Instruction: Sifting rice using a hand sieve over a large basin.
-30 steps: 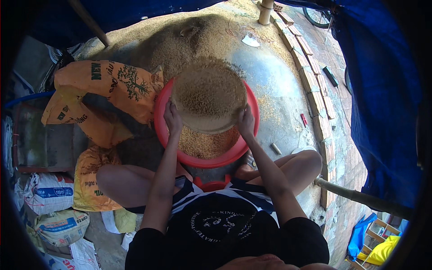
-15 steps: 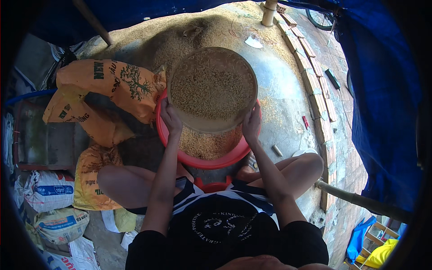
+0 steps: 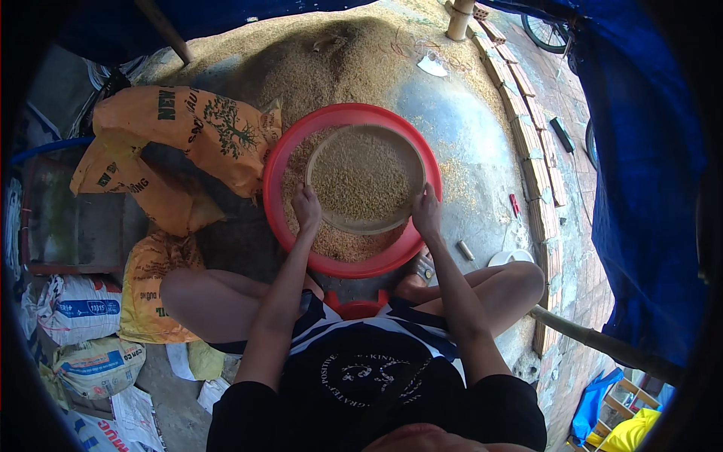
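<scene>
Between my two hands is a round sieve [image 3: 367,228] with a pale rim, a layer of yellowish-brown grain [image 3: 365,175] spread over its mesh. My left hand [image 3: 306,209] grips the near left side of the rim, and my right hand [image 3: 427,212] grips the right side. Below the sieve stands a wide red basin [image 3: 331,265], holding more grain and husks [image 3: 343,245] that show around the sieve. The sieve lies within the basin's outline; whether it touches the grain beneath, I cannot tell.
Orange printed sacks [image 3: 181,135] lie left of the basin, white sacks [image 3: 81,313] nearer. Beyond the basin spreads a heap of husks [image 3: 331,56]. A brick border [image 3: 533,169] runs along the right, near a bamboo pole [image 3: 602,343]. Something red [image 3: 354,309] sits between my legs.
The sieve has come down from a raised position, so it looks smaller and the basin's far rim now shows. Both hands still grip it, and the grain in it has spread differently.
</scene>
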### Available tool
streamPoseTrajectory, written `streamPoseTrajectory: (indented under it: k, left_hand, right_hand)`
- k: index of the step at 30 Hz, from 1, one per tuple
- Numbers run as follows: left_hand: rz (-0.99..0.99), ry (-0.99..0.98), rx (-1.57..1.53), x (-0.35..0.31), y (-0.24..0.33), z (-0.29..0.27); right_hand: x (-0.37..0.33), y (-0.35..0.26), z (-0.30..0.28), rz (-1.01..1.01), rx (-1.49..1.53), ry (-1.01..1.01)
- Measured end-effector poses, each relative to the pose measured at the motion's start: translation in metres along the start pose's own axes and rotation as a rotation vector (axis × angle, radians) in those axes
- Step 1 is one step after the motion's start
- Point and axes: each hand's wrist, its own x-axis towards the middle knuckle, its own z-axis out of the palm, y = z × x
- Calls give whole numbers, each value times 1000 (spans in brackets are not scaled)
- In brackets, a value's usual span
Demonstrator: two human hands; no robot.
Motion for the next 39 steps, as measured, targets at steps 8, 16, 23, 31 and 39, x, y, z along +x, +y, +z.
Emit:
streamPoseTrajectory:
  k: [8,16,23,31,39]
  left_hand:
    - [1,-33,-74,-23,1,17]
    - [-153,-118,-79,33,26,-30]
    - [145,-17,-19,-5,16,8]
    - [244,55,-252,7,54,-19]
    - [361,129,-230,9,33,-10]
  right_hand:
    - [2,42,9,2,-84,96]
    - [0,43,45,-17,95,-144]
    - [12,57,24,258,68,-160]
    - [-10,-1,3,35,105,81]
    - [4,17,20,-129,85,145]
